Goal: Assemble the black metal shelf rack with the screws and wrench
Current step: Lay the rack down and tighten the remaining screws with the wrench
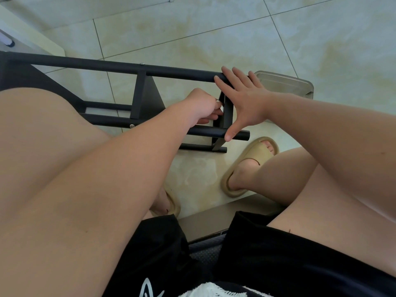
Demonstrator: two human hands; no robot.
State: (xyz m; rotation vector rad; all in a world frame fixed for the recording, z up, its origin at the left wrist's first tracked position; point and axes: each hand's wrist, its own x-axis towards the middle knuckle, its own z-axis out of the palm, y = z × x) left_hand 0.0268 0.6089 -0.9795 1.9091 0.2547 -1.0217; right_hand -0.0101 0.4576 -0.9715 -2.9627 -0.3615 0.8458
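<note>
The black metal shelf rack (120, 66) lies on its side on the tiled floor in front of my knees, its tubes running left to right. My right hand (242, 97) spans the rack's right end with straight fingers: fingertips on the far tube, thumb on the near tube. My left hand (203, 106) is curled beside the end crosspiece (227, 116) and pinches a small silvery metal part (218, 101), a wrench or a screw; I cannot tell which. Screw heads show on the far tube (141, 64) and the near tube (132, 126).
A shallow metal tray (297, 82) sits on the floor just behind my right hand. My feet in tan slippers (250, 166) stand under the rack's right end. A pale board or furniture edge (42, 39) lies at the upper left.
</note>
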